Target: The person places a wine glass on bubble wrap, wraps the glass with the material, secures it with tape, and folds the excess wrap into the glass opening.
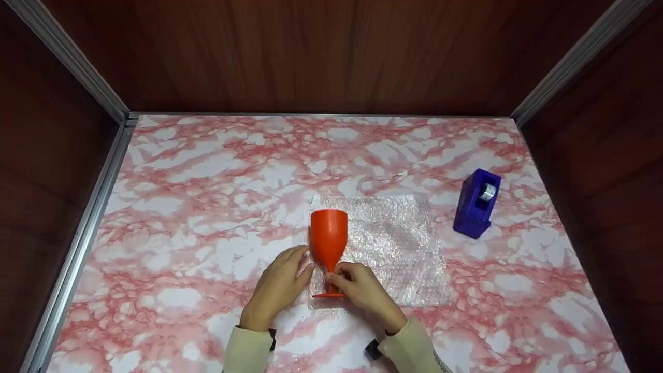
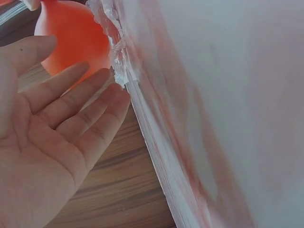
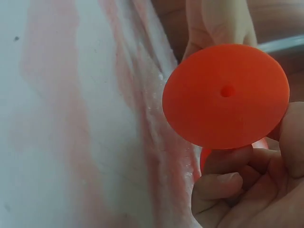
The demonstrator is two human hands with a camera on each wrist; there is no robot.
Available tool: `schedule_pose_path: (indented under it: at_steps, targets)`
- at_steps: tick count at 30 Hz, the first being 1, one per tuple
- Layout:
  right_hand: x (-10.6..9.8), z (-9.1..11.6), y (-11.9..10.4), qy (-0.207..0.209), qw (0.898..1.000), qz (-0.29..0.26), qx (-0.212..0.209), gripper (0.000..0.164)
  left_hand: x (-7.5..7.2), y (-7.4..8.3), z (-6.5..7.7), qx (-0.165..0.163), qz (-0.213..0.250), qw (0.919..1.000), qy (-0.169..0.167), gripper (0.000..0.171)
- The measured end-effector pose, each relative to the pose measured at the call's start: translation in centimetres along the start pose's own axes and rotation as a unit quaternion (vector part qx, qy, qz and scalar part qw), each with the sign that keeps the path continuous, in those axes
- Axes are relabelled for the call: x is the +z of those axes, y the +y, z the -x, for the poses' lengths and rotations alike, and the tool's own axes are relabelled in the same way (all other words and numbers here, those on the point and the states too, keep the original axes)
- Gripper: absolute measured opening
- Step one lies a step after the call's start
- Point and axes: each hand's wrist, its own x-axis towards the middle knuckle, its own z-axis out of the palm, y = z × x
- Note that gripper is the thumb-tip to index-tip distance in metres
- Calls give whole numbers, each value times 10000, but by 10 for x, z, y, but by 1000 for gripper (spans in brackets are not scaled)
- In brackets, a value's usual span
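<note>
An orange goblet [image 1: 329,235] lies on its side along the left part of a bubble wrap sheet [image 1: 393,248], its bowl pointing away from the person. My right hand [image 1: 361,287] pinches its stem between thumb and fingers. In the right wrist view the round base [image 3: 225,97] faces the camera, with curled fingers [image 3: 221,187] behind it. Left of the goblet, my left hand [image 1: 281,282] has its fingertips beside the bowl. Seen from the left wrist, that palm [image 2: 52,142] is turned up with loosely extended fingers, near the bowl [image 2: 76,38] and the crinkled wrap edge [image 2: 118,52].
A purple tape dispenser [image 1: 476,203] with a roll of clear tape stands to the right of the wrap. The table [image 1: 217,191] has a red and white marbled surface. Dark wooden panels [image 1: 321,57] with metal rails enclose it at the back and both sides.
</note>
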Motion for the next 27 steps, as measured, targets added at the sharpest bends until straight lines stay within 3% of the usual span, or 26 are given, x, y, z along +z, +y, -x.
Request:
schedule_pose_path:
  at_steps: [10, 16, 20, 27]
  targets:
    - [7, -2, 2, 63, 9999, -114, 113, 22, -4, 5, -9, -678, 204, 9974, -158, 65]
    - [9, -1, 4, 147, 9997, -106, 144, 21, -1, 7, -15, -1007, 611, 9924, -340, 74]
    - [9, -1, 4, 146, 9998, -79, 142, 20, 4, 7, -19, -1267, 986, 9861, -432, 78]
    - [8, -1, 4, 65, 9995, -147, 269, 20, 7, 5, -33, -1662, 1636, 9720, -288, 90]
